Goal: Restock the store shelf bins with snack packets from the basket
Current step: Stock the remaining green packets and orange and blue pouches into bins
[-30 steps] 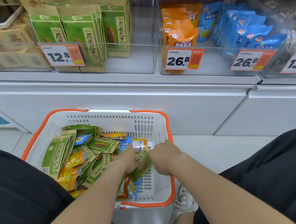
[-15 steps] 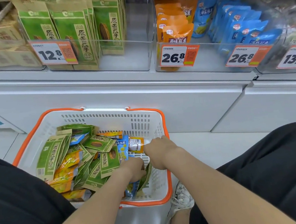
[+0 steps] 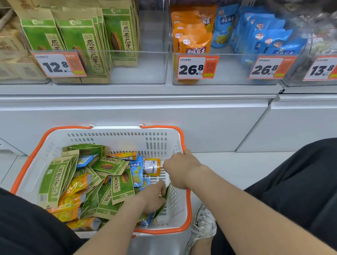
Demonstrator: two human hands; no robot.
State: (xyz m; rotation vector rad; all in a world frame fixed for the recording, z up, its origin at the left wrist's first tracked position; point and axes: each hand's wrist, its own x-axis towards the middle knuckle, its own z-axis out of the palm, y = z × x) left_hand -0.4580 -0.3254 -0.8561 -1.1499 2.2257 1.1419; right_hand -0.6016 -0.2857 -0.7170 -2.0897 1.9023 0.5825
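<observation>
Two hands reach into the basket (image 3: pixel 123 134) at six o'clock. The left hand (image 3: pixel 152 196) grasps a green packet (image 3: pixel 163 205) by the basket's three o'clock wall. The right hand (image 3: pixel 180 171) is curled just above; whether it holds anything I cannot tell.

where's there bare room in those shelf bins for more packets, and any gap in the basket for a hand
Bare floor in the clear bin between the green packets and its right wall. Front strip between the orange packets and blue packets. In the basket, bare mesh by the far right corner; its left half piled.
</observation>
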